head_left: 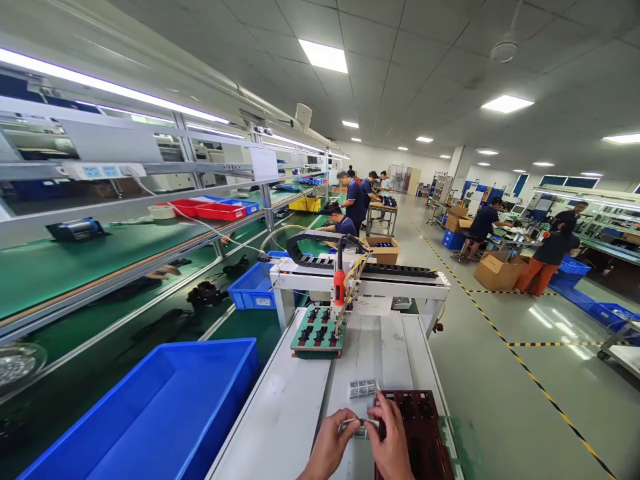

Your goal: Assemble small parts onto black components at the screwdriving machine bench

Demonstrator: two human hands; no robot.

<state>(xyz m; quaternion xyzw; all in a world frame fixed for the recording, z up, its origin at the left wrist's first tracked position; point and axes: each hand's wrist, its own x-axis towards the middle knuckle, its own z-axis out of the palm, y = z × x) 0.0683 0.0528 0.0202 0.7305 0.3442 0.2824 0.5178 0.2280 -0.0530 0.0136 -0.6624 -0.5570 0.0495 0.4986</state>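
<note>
At the bottom of the view, both my hands meet over the white machine bed [295, 407]. My left hand [330, 445] and my right hand [391, 437] are closed in a pinch on a small grey metal part [359, 427] held between them. Just beyond lies another small grey part [363, 388]. A dark red fixture tray [423, 430] sits under and to the right of my right hand. Farther up the bed, a green fixture plate [319, 332] with several dark parts sits under a red-tipped screwdriver head [339, 285].
A large blue bin [160, 413] stands to my left, a smaller blue bin [253, 288] farther along. Green-topped shelving runs down the left. Other people work at benches ahead and on the right. Cardboard boxes [495, 272] stand on the grey floor with yellow-black tape lines.
</note>
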